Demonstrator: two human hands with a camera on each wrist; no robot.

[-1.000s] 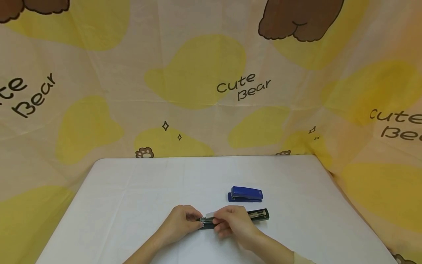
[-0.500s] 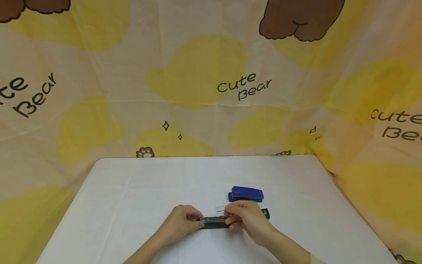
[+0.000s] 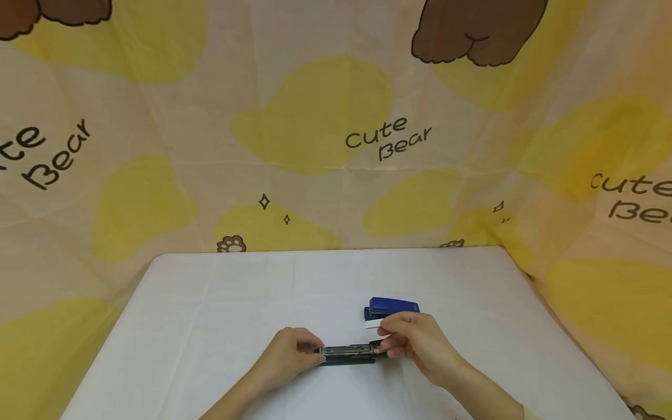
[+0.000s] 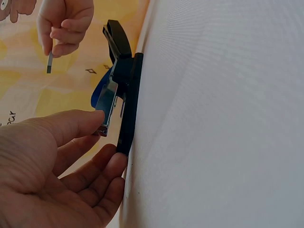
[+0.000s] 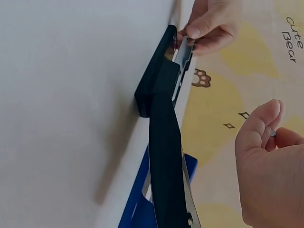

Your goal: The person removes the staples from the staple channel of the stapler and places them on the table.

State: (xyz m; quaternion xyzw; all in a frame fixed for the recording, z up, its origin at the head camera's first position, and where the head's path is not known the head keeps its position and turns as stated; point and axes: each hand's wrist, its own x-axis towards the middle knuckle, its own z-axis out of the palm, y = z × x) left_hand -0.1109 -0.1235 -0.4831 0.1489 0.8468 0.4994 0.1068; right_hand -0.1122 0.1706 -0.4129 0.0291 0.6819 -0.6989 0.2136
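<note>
A black stapler (image 3: 349, 359) lies on the white table with its top cover (image 5: 166, 161) swung far back, so the metal magazine (image 4: 107, 102) is exposed. My left hand (image 3: 290, 354) grips its front end, thumb on the magazine tip and other fingertips by the base. Between thumb and fingers of my right hand (image 3: 420, 344) is a short silvery strip of staples (image 3: 373, 324), sticking out to the left. That hand is above the stapler's hinge end, hiding most of the cover in the head view. In the left wrist view the strip (image 4: 49, 62) is well apart from the magazine.
Just behind the right hand stands a smaller blue stapler (image 3: 394, 304), closed. The white table (image 3: 236, 291) ends at a patterned yellow cloth (image 3: 315, 116) hanging behind it and at both sides.
My right hand has moved right and slightly back, carrying the strip of staples away from over the magazine. The left hand keeps its grip on the black stapler, which stays in place.
</note>
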